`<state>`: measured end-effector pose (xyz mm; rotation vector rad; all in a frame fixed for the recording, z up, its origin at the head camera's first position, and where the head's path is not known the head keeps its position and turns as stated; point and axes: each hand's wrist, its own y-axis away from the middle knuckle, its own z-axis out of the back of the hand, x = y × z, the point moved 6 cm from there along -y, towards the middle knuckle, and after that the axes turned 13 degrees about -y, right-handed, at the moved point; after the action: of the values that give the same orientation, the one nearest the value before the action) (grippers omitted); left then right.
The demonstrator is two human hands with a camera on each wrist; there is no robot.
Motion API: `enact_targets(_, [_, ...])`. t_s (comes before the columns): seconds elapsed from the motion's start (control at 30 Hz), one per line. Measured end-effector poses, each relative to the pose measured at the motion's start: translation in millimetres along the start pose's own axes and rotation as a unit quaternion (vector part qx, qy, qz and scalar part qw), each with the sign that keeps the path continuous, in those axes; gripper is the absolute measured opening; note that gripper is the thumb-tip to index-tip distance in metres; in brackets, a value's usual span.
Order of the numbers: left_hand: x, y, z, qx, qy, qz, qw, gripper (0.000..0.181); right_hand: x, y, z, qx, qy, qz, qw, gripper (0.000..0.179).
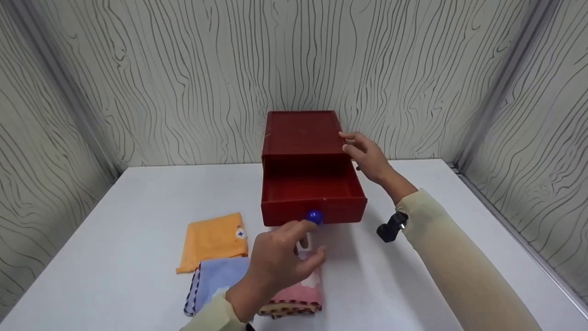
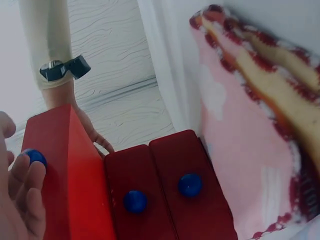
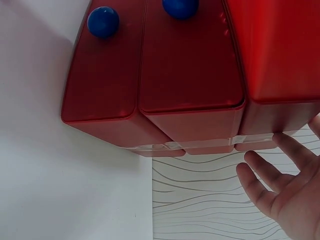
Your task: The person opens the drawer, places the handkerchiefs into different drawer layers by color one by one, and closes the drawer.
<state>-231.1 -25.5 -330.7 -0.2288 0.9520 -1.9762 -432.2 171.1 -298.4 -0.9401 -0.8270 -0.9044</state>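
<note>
A red drawer cabinet stands at the back of the table, its top drawer pulled out and bare inside. My left hand is in front of that drawer, fingertips right at its blue knob, thumb held apart below. At the cabinet's upper right edge is my right hand; its fingers spread loosely along the side in the right wrist view. Two lower drawers, each with a blue knob, are closed in the left wrist view.
Folded cloths lie at the front: an orange one, a light blue one and a pink one partly under my left hand in the head view. A wood-grain patterned wall rises behind the white table.
</note>
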Motion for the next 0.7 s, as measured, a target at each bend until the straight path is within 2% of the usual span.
enact_targets(0.07, [-1.7,4.2,-5.6,0.048,0.023,-0.005,0.9985,0.024,0,-0.1,1,-0.001,0.000,0.002,1.0000,0.042])
enact_targets(0.17, [-2.4,10.3,-16.8,0.127,0.049,-0.008,0.9906,0.024,0,-0.2,1,0.001,0.001,0.004,1.0000,0.043])
enact_targets(0.27, [-1.6,17.3,-29.5,0.203,0.053,0.000,0.9777,0.026,0,0.1,0,0.001,-0.002,0.001,1.0000,0.043])
enact_targets(0.4, [1.5,27.2,-46.2,0.285,0.040,0.013,0.9575,0.029,-1,0.7,0,0.000,-0.002,-0.004,1.0000,0.043])
enact_targets(0.53, [5.0,37.4,-59.6,0.346,0.034,0.024,0.9373,0.032,-1,0.8,0,0.001,-0.001,-0.004,1.0000,0.043])
enact_targets(0.7, [6.5,49.7,-72.5,0.407,0.032,0.039,0.9119,0.037,0,1.3,-1,-0.001,-0.001,0.001,1.0000,0.042])
